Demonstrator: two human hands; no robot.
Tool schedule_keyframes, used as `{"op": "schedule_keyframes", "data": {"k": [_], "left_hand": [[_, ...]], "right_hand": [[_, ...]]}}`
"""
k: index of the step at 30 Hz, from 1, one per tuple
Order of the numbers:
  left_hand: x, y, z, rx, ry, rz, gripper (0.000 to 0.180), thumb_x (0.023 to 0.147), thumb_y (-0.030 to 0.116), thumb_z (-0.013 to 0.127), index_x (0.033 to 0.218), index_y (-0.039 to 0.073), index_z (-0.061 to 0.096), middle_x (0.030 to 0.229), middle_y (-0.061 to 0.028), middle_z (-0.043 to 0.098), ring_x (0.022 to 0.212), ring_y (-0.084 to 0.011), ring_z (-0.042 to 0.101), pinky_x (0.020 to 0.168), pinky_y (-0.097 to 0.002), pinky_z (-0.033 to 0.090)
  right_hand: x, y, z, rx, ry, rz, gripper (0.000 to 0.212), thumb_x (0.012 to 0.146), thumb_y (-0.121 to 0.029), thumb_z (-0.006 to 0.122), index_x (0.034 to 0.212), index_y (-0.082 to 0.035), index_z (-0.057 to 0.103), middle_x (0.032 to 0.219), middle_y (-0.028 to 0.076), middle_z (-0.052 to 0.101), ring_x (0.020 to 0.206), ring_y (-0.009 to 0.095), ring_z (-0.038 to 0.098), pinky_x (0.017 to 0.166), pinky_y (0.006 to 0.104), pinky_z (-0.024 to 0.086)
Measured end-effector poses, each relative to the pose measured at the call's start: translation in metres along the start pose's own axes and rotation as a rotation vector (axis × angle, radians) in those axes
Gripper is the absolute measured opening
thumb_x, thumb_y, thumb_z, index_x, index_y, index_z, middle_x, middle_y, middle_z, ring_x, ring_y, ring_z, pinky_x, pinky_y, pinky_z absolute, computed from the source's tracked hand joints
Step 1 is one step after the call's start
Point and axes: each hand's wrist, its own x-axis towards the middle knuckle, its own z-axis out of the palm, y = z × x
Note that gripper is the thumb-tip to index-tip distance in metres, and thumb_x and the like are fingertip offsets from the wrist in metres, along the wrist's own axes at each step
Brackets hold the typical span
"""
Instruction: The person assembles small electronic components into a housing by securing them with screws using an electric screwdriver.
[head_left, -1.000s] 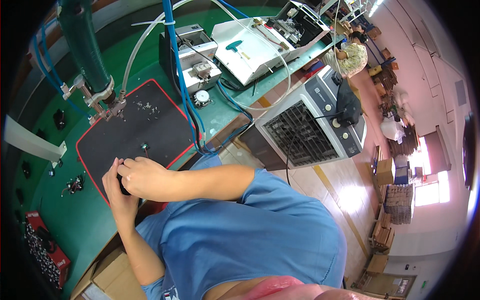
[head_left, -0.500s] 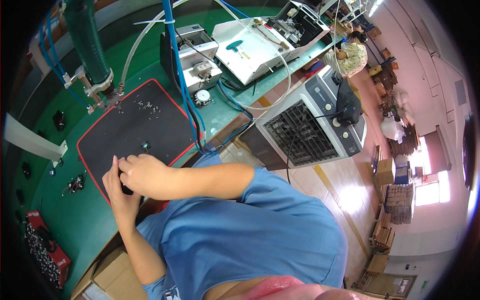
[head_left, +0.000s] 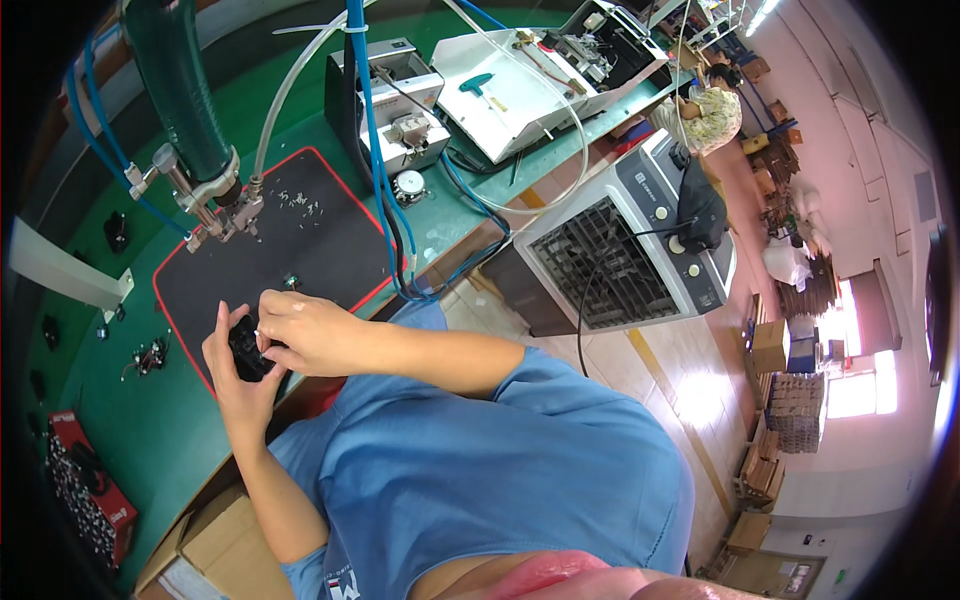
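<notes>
My left hand is curled round a black plastic part at the near edge of the dark mat. Over that part, my right hand is bent with its thumb and forefinger pinched together at the part's right side. Whatever lies between those fingertips is too small to make out. Beyond my hands, a small electronic piece rests on the red-edged black mat. Several tiny pale pieces lie scattered near the mat's far end.
A green tool with metal fittings hangs above the mat. Blue tubes run down at its right. A wired component and a red box of small parts are at left. An air cooler stands right; a person sits farther off.
My right hand has drawn back slightly to the right and its fingers have shifted, so the black part in my left hand now shows more fully. The view has shifted slightly.
</notes>
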Motion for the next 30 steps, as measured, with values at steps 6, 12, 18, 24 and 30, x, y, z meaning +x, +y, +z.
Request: {"op": "schedule_keyframes", "data": {"k": [6,12,18,24,30], "left_hand": [[0.011,0.000,-0.003,0.165,-0.024,0.113,0.101,0.064,0.024,0.094,0.152,0.006,0.047,0.137,-0.0083,0.067,0.122,-0.0326,0.056,0.109,-0.0438,0.041],[0.006,-0.007,0.003,0.114,-0.012,0.054,0.083,0.064,0.008,0.093,0.139,0.008,0.057,0.134,-0.0059,0.067,0.116,-0.0306,0.058,0.102,-0.0411,0.048],[0.002,-0.004,0.002,0.150,-0.012,0.091,0.086,0.062,0.010,0.094,0.140,0.010,0.059,0.133,-0.0046,0.067,0.113,-0.0288,0.059,0.100,-0.0404,0.049],[0.007,-0.009,0.003,0.147,-0.020,0.128,0.084,0.064,0.021,0.094,0.139,0.012,0.058,0.132,-0.0022,0.067,0.115,-0.0289,0.058,0.102,-0.0408,0.044],[0.010,-0.004,-0.001,0.164,-0.003,0.148,0.085,0.062,0.018,0.095,0.138,0.009,0.058,0.134,-0.0091,0.065,0.121,-0.0342,0.057,0.105,-0.0442,0.044]], "right_hand": [[0.008,-0.008,-0.016,-0.330,-0.039,-0.265,0.015,0.075,-0.016,0.074,0.085,-0.006,0.069,0.097,0.015,0.061,0.098,0.034,0.062,0.083,0.0435,0.055],[0.006,-0.012,-0.021,-0.281,-0.050,-0.176,0.016,0.081,-0.006,0.076,0.093,-0.004,0.065,0.098,0.012,0.058,0.089,0.033,0.065,0.075,0.0443,0.056],[0.009,-0.020,-0.024,-0.405,-0.112,-0.224,0.016,0.082,-0.006,0.076,0.093,-0.002,0.065,0.100,0.011,0.058,0.090,0.031,0.065,0.074,0.0425,0.058],[0.016,-0.018,-0.023,-0.434,-0.163,-0.194,0.014,0.083,-0.009,0.074,0.092,-0.002,0.066,0.102,0.011,0.059,0.093,0.030,0.065,0.075,0.0428,0.059],[0.020,-0.018,-0.021,-0.444,-0.146,-0.196,0.015,0.078,-0.011,0.074,0.091,-0.005,0.069,0.101,0.011,0.060,0.092,0.031,0.064,0.075,0.0430,0.058]]}}
